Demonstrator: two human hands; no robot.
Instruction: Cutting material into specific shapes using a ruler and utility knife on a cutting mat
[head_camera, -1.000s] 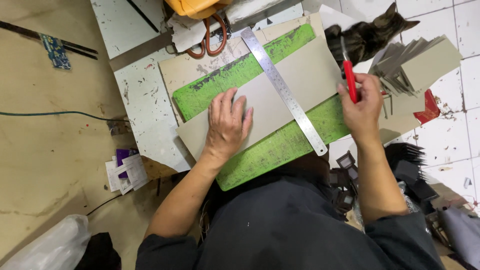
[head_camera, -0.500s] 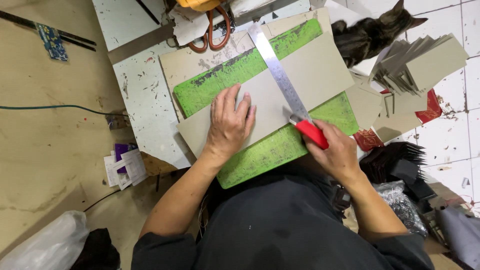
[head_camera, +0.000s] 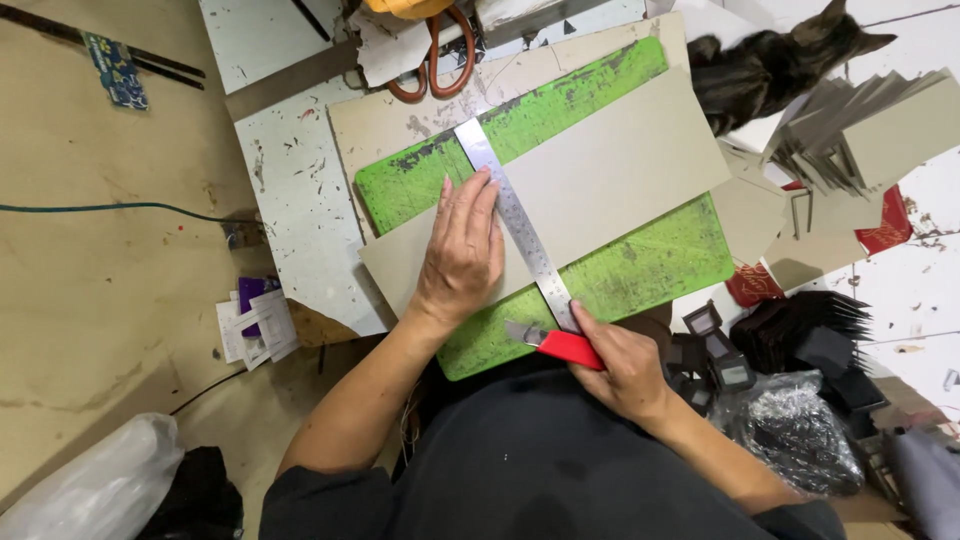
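A person's left hand presses flat, fingers spread, on a grey card sheet and the steel ruler lying over a green cutting mat, while the right hand grips a red utility knife at the ruler's near end. Should the ruler slip, the blade risks running into the fingertips beside its edge.

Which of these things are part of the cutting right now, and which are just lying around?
In use:
left hand
right hand
red-handled utility knife
steel ruler
grey cardboard sheet
green cutting mat

Lying about:
orange-handled scissors
stack of cut grey cards
dark tabby cat
small black boxes
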